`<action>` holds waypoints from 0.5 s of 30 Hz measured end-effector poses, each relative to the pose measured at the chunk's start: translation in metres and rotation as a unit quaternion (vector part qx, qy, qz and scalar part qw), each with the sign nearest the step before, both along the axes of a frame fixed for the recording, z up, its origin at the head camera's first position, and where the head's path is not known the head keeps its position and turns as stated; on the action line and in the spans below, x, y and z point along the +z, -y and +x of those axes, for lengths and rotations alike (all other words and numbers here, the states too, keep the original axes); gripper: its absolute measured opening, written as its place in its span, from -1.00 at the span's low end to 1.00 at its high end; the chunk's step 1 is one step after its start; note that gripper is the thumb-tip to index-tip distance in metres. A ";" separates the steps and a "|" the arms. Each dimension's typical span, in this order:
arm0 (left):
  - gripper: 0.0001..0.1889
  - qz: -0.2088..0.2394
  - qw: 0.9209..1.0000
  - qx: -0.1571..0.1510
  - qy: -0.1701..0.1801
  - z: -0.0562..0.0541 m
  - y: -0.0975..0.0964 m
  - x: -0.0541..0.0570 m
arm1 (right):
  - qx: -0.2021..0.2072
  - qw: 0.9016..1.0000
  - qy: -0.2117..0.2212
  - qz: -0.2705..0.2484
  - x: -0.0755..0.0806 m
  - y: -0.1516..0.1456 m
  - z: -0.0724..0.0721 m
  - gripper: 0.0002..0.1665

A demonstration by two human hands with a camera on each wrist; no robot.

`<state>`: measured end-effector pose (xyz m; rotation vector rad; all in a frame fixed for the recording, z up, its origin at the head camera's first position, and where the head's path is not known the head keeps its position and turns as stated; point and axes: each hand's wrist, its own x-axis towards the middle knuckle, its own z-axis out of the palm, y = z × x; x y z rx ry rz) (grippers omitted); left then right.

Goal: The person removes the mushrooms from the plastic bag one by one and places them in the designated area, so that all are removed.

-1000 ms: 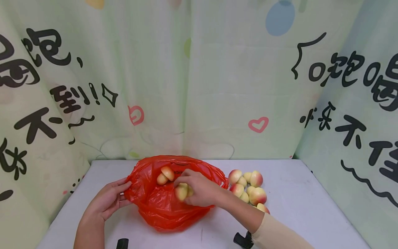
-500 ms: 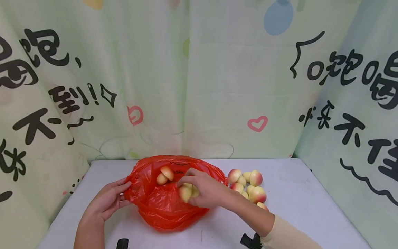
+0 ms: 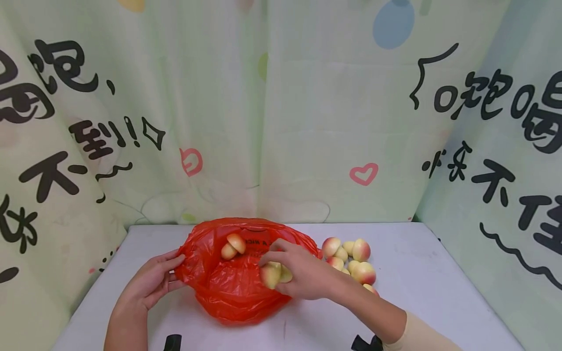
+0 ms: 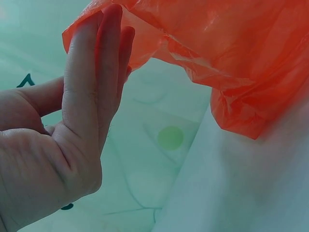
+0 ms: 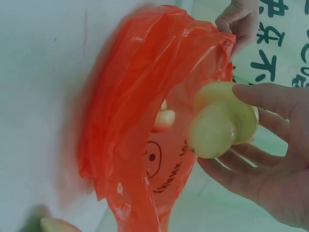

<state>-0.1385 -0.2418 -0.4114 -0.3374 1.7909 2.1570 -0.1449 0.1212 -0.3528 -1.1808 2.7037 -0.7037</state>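
A red plastic bag (image 3: pixel 232 302) lies on the table with its mouth spread open. My left hand (image 3: pixel 153 280) pinches its left rim; in the left wrist view the fingers (image 4: pixel 82 72) stretch up to the plastic. My right hand (image 3: pixel 303 270) holds a pale yellow, mushroom-shaped piece (image 3: pixel 270 275) over the bag's right part. In the right wrist view, thumb and fingers grip this two-lobed piece (image 5: pixel 215 128) in front of the mouth. Inside the bag rests another mushroom-shaped piece (image 3: pixel 234 246), orange-looking against the red plastic.
Several yellow and pink mushroom-shaped pieces (image 3: pixel 363 274) lie in a cluster right of the bag, partly behind the right forearm. They stand on a white table (image 3: pixel 421 282). A printed curtain (image 3: pixel 307 122) hangs behind and at both sides.
My right hand has shifted right with the pale piece still held, uncovering more of the print inside the bag. The left hand and the piece in the bag stay in place.
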 end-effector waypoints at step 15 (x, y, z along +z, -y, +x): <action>-0.32 -0.001 1.000 0.002 0.004 0.000 -0.001 0.001 | -0.018 1.000 -0.017 -0.018 0.003 -0.027 0.020 -0.45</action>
